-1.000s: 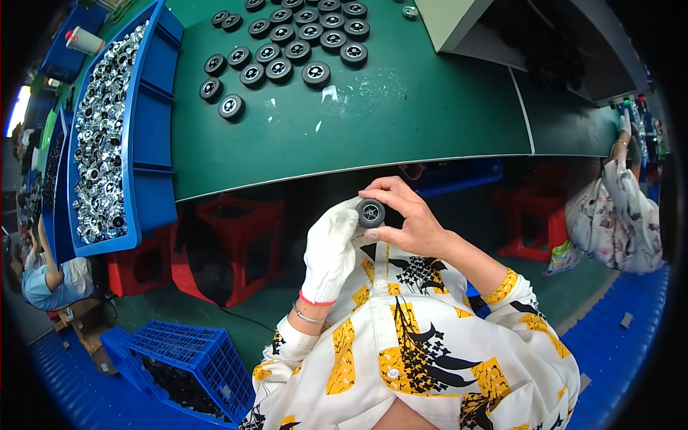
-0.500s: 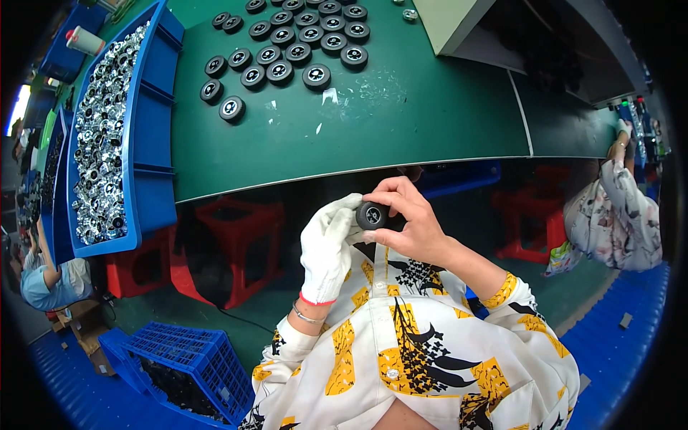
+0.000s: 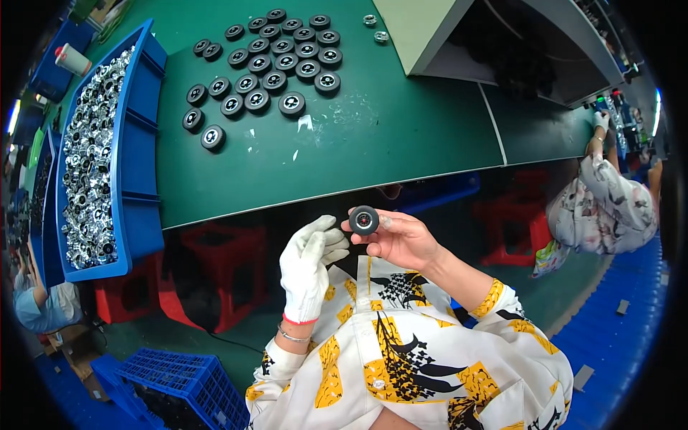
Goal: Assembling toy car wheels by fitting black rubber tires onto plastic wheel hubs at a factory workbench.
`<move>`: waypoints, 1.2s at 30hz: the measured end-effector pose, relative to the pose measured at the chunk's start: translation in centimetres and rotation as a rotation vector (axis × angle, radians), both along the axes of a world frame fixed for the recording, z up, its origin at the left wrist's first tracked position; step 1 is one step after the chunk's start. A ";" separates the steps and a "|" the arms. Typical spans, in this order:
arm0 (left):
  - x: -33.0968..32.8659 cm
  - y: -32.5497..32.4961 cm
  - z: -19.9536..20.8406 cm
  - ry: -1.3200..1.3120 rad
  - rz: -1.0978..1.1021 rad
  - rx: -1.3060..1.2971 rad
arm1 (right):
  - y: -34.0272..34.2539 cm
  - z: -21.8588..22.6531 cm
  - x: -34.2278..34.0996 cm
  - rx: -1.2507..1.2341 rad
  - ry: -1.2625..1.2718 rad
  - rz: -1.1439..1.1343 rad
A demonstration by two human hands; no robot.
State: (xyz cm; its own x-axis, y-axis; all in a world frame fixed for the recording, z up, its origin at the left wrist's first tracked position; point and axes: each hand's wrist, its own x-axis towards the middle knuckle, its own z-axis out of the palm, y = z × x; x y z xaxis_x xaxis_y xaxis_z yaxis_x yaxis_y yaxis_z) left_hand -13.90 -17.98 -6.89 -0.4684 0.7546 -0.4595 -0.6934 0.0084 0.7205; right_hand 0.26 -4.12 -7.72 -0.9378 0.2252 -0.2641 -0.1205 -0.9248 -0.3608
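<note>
My bare right hand (image 3: 405,242) pinches a small black toy wheel (image 3: 364,220) with a silver-ringed, spoked hub, its face turned up toward me. The wheel is held in front of my chest, just off the near edge of the green table (image 3: 401,143). Beside it, on the left, my left hand (image 3: 309,261) wears a white knit glove. Its fingers are loosely bent and apart from the thumb, holding nothing, with a small gap to the wheel. Several similar black wheels (image 3: 292,104) lie in a loose group on the table.
A long blue bin (image 3: 136,168) of shiny silver hubs stands at the table's left. A grey open-fronted housing (image 3: 444,43) is at the back right, two silver hubs (image 3: 381,36) near it. Red stools (image 3: 222,272) and a blue crate (image 3: 179,380) are below. A co-worker (image 3: 605,197) sits right.
My gloved left hand has come off the wheel and moved left. My right hand has turned the wheel face-up and keeps hold of it. The whole view has shifted slightly.
</note>
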 end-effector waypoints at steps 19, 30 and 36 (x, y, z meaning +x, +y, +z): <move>-3.8 -0.7 1.8 1.054 0.168 0.034 | 6.4 5.5 -4.2 2.027 -0.362 -0.427; -16.4 7.8 6.7 2.026 -0.173 -0.568 | 12.3 3.7 -11.9 2.428 -0.523 -0.186; -17.7 12.8 6.7 1.930 -0.395 -0.590 | 14.0 1.8 -17.4 2.525 -0.596 -0.135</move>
State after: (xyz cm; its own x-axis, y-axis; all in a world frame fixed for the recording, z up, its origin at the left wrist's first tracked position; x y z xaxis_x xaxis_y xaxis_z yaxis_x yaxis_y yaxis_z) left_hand -31.61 -5.21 -0.16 -0.4260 0.8923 0.1495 0.8945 0.3906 0.2175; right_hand -17.15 9.92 -5.96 -0.8727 0.3693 0.3193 0.3261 0.9277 -0.1816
